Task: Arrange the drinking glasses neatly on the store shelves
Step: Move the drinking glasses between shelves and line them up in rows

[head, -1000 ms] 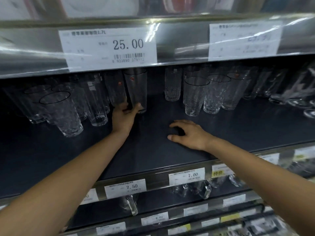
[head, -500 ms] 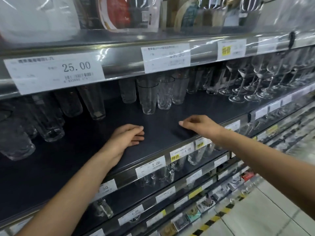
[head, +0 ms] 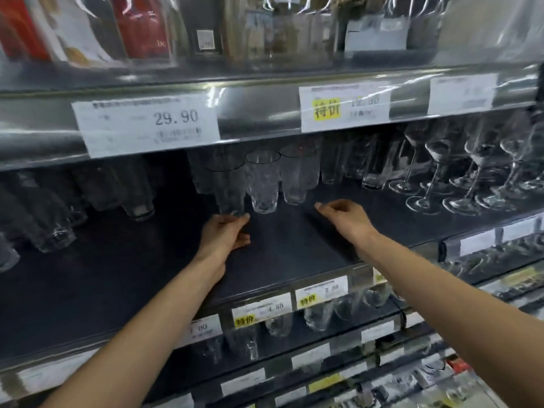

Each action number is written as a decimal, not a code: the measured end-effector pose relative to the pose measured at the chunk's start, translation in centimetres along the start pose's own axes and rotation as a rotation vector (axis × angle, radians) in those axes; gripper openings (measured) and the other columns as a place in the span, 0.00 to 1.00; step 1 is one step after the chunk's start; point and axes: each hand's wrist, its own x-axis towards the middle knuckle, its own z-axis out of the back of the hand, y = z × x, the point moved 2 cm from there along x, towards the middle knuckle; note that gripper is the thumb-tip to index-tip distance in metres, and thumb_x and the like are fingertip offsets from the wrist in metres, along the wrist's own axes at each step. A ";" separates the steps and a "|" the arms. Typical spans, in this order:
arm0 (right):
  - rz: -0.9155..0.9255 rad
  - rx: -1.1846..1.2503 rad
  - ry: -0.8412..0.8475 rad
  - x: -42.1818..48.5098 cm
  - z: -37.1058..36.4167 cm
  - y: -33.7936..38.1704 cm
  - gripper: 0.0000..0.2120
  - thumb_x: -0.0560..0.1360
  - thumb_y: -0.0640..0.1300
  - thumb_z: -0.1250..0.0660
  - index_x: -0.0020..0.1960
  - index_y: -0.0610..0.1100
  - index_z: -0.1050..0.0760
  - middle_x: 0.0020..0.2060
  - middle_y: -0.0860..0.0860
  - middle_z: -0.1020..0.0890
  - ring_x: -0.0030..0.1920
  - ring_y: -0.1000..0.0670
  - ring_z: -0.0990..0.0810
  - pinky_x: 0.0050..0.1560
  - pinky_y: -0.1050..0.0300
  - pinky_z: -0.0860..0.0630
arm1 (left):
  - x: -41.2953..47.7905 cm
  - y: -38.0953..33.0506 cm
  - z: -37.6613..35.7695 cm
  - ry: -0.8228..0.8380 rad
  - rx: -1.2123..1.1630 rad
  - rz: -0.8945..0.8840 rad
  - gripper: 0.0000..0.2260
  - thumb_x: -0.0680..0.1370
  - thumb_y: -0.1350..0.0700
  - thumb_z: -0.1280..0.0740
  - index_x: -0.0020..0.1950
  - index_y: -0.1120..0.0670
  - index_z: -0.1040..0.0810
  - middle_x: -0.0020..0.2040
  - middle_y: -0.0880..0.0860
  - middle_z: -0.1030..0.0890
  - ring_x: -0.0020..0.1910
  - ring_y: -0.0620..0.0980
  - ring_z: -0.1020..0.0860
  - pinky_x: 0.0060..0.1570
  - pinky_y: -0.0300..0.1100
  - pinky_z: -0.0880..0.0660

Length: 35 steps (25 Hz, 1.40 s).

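Three clear tumblers [head: 262, 187] stand side by side on the dark shelf [head: 294, 260], below the 29.90 price label [head: 147, 125]. Our left hand [head: 225, 235] lies at the base of the leftmost one, fingers nearly straight and together; we cannot tell whether the tips touch the glass. Our right hand [head: 346, 216] hovers near the rightmost, fingers loosely curled, holding nothing. Wine glasses [head: 435, 172] stand further right.

Item count, middle shelf [head: 294, 254].
Hands: two, left hand [head: 225, 235] and right hand [head: 346, 217]. Tumblers [head: 263, 184] in the front centre cluster: three. Price tags [head: 145, 125] on the upper rail [head: 259, 113]: three. Stemmed glasses [head: 435, 172] at right: at least five.
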 end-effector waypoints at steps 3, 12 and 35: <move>0.047 0.010 0.057 3.5 -0.3 -0.5 0.26 0.72 0.58 0.27 0.64 0.45 0.26 0.54 0.51 0.21 0.57 0.49 0.23 0.60 0.55 0.26 | 0.5 -0.2 -0.8 -0.166 0.001 -0.008 0.11 0.75 0.54 0.25 0.45 0.58 0.25 0.38 0.53 0.23 0.31 0.49 0.24 0.32 0.42 0.22; 0.209 0.090 0.242 10.2 -4.0 0.0 0.37 0.63 0.58 0.21 0.67 0.46 0.27 0.58 0.52 0.18 0.58 0.52 0.19 0.62 0.54 0.23 | 3.2 -0.4 -0.9 -0.359 0.243 -0.258 0.44 0.68 0.47 0.20 0.75 0.54 0.42 0.69 0.56 0.30 0.66 0.52 0.27 0.67 0.47 0.27; 0.141 0.319 0.576 -0.5 1.8 2.7 0.46 0.41 0.65 0.18 0.52 0.41 0.21 0.39 0.41 0.20 0.40 0.42 0.23 0.42 0.49 0.28 | -8.2 -3.8 -0.5 -0.173 0.207 -0.261 0.12 0.70 0.66 0.23 0.39 0.53 0.24 0.37 0.49 0.20 0.38 0.44 0.21 0.42 0.39 0.25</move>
